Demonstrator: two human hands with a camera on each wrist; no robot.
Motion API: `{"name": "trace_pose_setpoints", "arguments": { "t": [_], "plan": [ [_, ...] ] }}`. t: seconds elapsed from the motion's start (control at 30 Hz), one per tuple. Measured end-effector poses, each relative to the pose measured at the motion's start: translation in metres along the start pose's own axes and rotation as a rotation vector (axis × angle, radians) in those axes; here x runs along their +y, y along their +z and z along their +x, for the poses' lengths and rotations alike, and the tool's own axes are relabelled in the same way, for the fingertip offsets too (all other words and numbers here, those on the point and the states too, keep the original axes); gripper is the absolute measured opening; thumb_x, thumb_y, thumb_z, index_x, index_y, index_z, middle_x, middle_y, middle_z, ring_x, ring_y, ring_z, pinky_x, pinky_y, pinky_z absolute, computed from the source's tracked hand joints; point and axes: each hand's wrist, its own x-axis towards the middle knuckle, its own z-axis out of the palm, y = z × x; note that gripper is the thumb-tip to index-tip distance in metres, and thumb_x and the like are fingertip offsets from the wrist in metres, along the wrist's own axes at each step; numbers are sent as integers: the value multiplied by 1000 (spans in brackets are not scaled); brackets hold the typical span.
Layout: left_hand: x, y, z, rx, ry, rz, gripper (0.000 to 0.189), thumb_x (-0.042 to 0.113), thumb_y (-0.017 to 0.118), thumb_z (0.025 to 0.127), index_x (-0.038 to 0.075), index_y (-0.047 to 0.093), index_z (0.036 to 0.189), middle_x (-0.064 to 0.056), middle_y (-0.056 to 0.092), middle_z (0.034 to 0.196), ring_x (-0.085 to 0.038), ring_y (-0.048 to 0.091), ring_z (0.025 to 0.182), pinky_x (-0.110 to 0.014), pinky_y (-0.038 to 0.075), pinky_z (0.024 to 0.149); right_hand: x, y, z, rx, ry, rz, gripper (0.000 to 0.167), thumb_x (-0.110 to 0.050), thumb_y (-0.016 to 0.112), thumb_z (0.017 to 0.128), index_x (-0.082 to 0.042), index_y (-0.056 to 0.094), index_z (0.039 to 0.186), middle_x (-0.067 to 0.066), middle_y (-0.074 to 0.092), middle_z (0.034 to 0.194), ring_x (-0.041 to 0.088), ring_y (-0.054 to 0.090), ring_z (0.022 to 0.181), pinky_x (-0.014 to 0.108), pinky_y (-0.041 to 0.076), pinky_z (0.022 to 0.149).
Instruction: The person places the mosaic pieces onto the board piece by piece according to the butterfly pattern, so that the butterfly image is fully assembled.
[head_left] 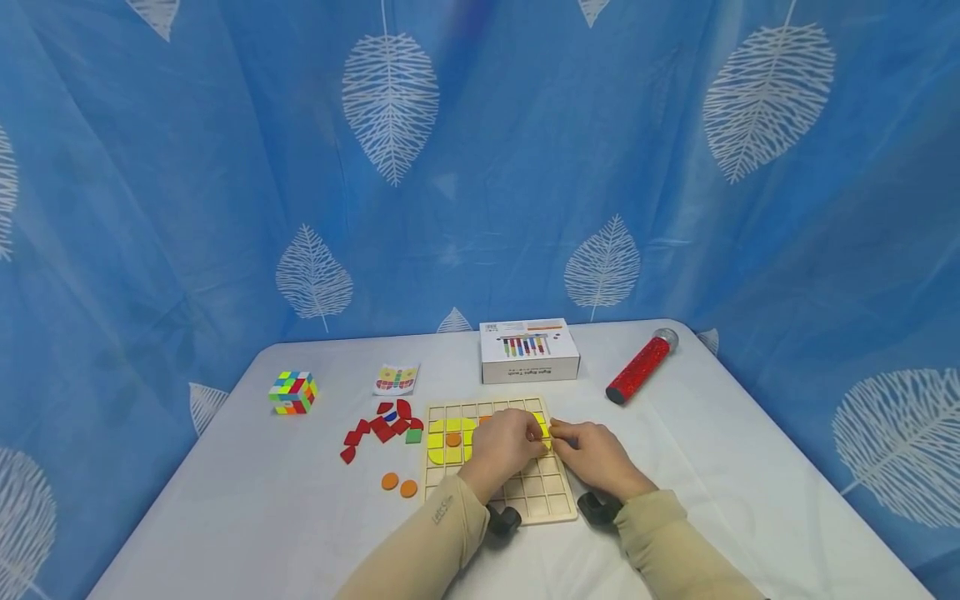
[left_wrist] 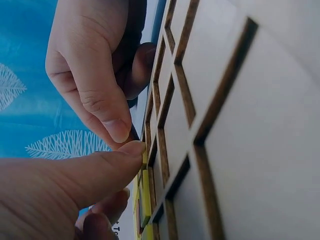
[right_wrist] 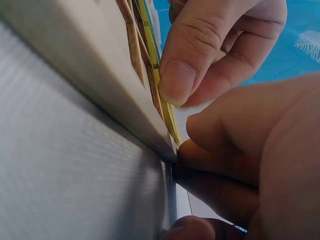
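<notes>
Both unclear in grip | left hand touching yellow piece | right hand at board

White cloth-covered tabletop allows passage along its right edge; bare right hand and glittery red microphone obstruct farther in.

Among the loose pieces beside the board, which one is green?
The green square, by the board's left edge; the others are red pieces, a blue piece and orange discs.

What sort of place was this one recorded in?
Probably a makeshift indoor recording setup: a blue leaf-print curtain hangs behind a white-covered table, which holds a wooden grid board.
</notes>
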Motion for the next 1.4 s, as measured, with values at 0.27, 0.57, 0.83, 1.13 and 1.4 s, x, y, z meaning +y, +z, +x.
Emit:
{"name": "trace_pose_setpoints", "arguments": {
  "t": [0.27,0.57,0.83,1.13,1.4],
  "plan": [
    [-7,-11,-9,28,56,6,7,32,79,91,27,83,92,16,75,88,-3,63,74,-26,46,57,0,0,-1,-9,7,-12,35,-16,69,96,-6,71,129,6,66,140,32,60,132,52,47,108],
    [-92,-66,-45,121,-167,-17,16,32,81,89,23,82,102,8,73,94,-13,59,82,-29,51,68,-7,3,-2,-30,64,-4,39,-18,71,95,-6,69,133,5,64,142,35,56,136,54,43,111],
    [-197,-98,-72,368,-444,-149,25,28,71,96,13,76,115,-7,74,106,-22,64,81,-33,51,66,-6,1,-2,-43,75,-26,42,-18,70,96,-6,66,136,7,62,145,38,52,139,57,40,112],
    [-235,-97,-79,350,-541,-270,36,33,63,101,5,70,123,-15,71,113,-31,64,100,-47,54,88,-5,0,-3,-57,70,-17,43,-20,70,96,-6,66,137,7,61,146,39,52,139,58,41,112],
    [-238,-109,-91,46,-517,-213,51,39,87,81,9,63,115,-7,64,100,-24,58,90,-36,56,77,-9,-2,-2,-70,75,-9,43,-20,68,97,-6,66,137,8,60,147,39,50,140,58,39,113]
  ]
}}
